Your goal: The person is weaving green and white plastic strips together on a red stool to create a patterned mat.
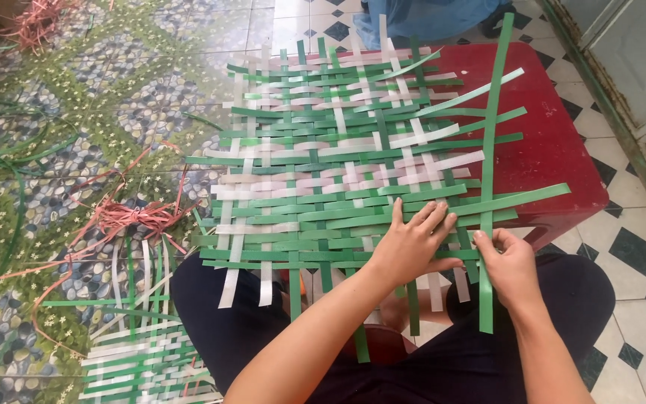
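Observation:
A loosely woven mat of green and white plastic strips (338, 164) lies over a red plastic stool (555, 157) and my lap. My left hand (413, 243) presses flat, fingers spread, on the mat's near right part. My right hand (506, 262) pinches a long green vertical strip (491, 150) at the mat's right edge; the strip runs from the far side down past my wrist.
A second woven piece of green and white strips (143, 359) lies on the floor at my left. Loose pink strips (136, 217) and green strips (1, 150) are scattered on the pebble-pattern floor. Blue cloth (420, 19) sits behind the stool. A door frame (622, 90) runs along the right.

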